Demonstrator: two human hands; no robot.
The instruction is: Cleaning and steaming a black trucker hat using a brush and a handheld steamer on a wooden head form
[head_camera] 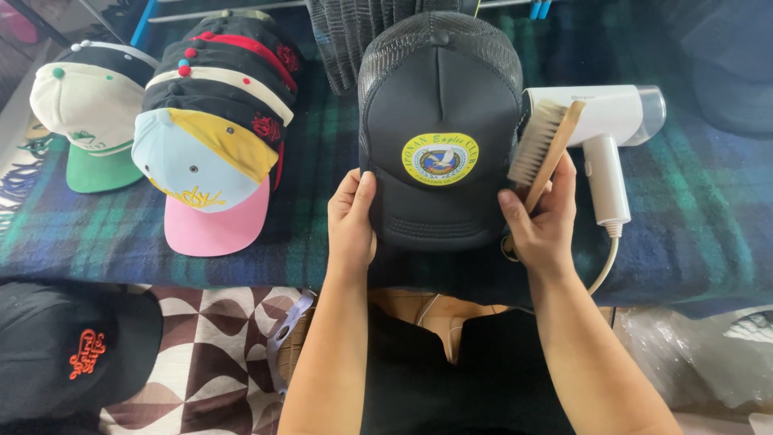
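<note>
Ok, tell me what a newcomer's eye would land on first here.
First the black mesh-backed cap at centre, with a round yellow and blue badge on its front, held at its lower edge by the left hand and the right hand, which also grips a wooden brush. Next the stack of bright caps to the left on the plaid cloth, topped by a blue, yellow and pink one. A white handheld steamer lies right of the brush.
</note>
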